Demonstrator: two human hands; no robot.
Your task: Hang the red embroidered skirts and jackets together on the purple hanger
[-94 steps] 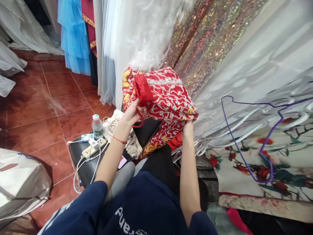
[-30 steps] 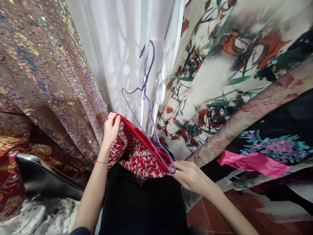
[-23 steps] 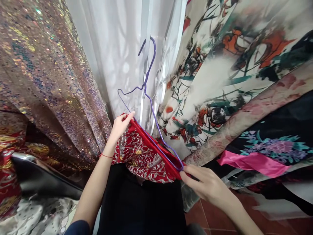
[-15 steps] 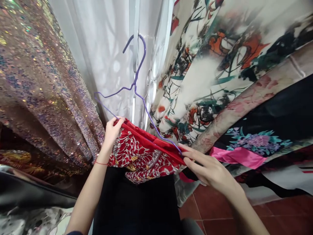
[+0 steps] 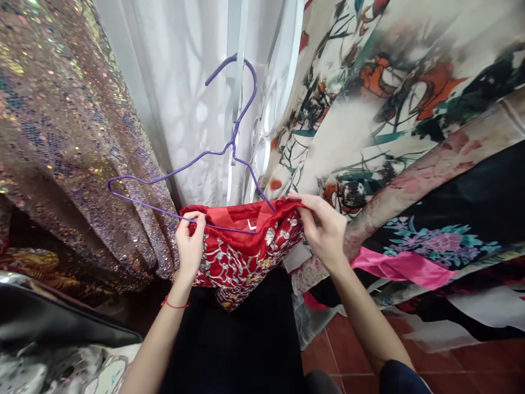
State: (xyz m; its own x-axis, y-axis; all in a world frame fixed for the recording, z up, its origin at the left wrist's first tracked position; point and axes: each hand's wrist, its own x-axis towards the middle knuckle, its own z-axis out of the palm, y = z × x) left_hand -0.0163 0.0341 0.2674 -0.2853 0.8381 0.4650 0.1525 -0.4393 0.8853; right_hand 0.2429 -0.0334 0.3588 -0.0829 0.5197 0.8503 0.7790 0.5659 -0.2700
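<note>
A red garment (image 5: pixel 241 254) with silver and gold embroidery is stretched between my two hands, its top opening facing up. A small white label shows inside the opening. My left hand (image 5: pixel 191 241) pinches the garment's left edge, with the hanger's lower bar passing at the fingers. My right hand (image 5: pixel 322 224) grips the right edge of the opening. A purple hanger (image 5: pixel 234 137) stands upright, its hook near a white metal upright. Its right arm dips into the opening; its left end sticks out past my left hand.
Sequinned fabric (image 5: pixel 82 137) hangs at the left. Floral cloth (image 5: pixel 340 126) and a dark garment with a pink band (image 5: pixel 406 265) hang at the right. White curtain (image 5: pixel 176 82) and a scrolled white metal frame (image 5: pixel 264 142) stand behind. A black bag-like item (image 5: pixel 61 312) lies lower left.
The hanger has shifted left, its left end now farther out and its right end inside the garment. My right hand has moved up and left, and the opening is spread wider.
</note>
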